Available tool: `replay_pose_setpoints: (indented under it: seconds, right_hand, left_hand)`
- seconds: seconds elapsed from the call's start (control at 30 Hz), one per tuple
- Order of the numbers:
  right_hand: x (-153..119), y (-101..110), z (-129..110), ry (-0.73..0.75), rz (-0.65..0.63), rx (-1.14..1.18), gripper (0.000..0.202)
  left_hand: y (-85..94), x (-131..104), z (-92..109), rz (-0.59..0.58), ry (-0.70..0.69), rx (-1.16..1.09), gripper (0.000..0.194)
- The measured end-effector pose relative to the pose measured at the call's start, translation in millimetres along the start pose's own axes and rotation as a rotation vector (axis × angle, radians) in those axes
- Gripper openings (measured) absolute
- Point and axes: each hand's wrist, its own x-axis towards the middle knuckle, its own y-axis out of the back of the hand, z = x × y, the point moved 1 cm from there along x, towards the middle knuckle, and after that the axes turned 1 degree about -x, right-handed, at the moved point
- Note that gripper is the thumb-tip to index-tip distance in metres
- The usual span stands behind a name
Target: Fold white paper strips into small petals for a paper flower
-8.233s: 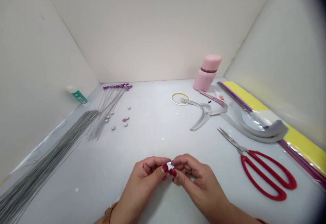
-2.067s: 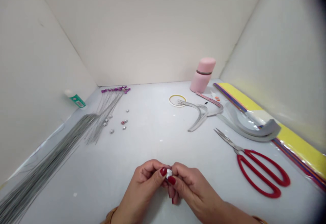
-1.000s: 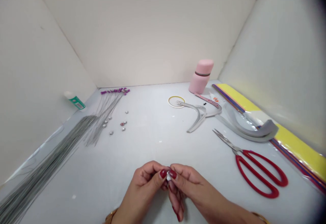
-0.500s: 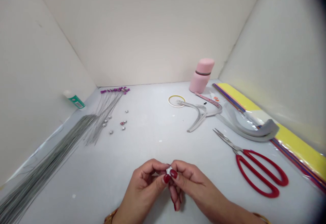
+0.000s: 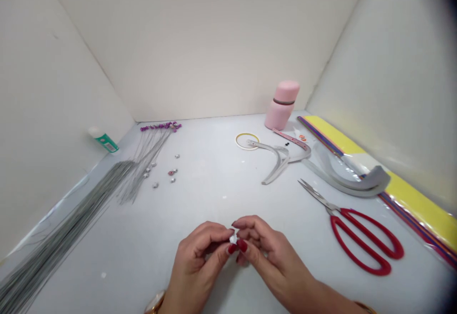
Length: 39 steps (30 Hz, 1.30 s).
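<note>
A small whitish folded piece [image 5: 233, 239] sits between my fingertips near the bottom centre. My left hand [image 5: 205, 252] pinches it between thumb and index finger. On its other side, my right hand [image 5: 267, 252] has its thumb against the piece, with the index finger raised a little above it and the other fingers curled behind. Several small silvery pieces [image 5: 155, 185] lie on the table [image 5: 200, 199] to the left. Red-handled scissors [image 5: 364, 240] rest at the right, their blades slightly apart.
Grey wires [image 5: 71, 223] and purple-tipped stems [image 5: 160, 126] lie at the left, near a green-and-white tube [image 5: 105, 141]. A pink bottle [image 5: 282, 106], a tape ring [image 5: 247, 135], paper strips [image 5: 276, 166] and yellow sheets in plastic [image 5: 410, 199] are behind and right.
My right index finger has lifted and opened away from the small piece, and the right hand's lower fingers have drawn up. My left hand has shifted slightly left.
</note>
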Motion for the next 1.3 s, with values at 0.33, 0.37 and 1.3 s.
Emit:
replay_pose_setpoints:
  seconds: [0.33,0.37,1.3]
  right_hand:
    - [-1.6,1.8,-4.2,0.134,0.015,-0.217,0.021]
    - [-1.6,1.7,-4.5,0.141,0.013,-0.221,0.022]
    - [-2.0,4.9,-4.5,0.218,0.079,-0.449,0.018]
  left_hand:
    - [-10.5,-6.0,1.1,0.162,0.281,-0.349,0.001]
    - [-12.0,-6.5,2.1,0.189,0.284,-0.373,0.002]
    - [-6.9,-6.4,3.1,0.118,0.094,-0.113,0.012]
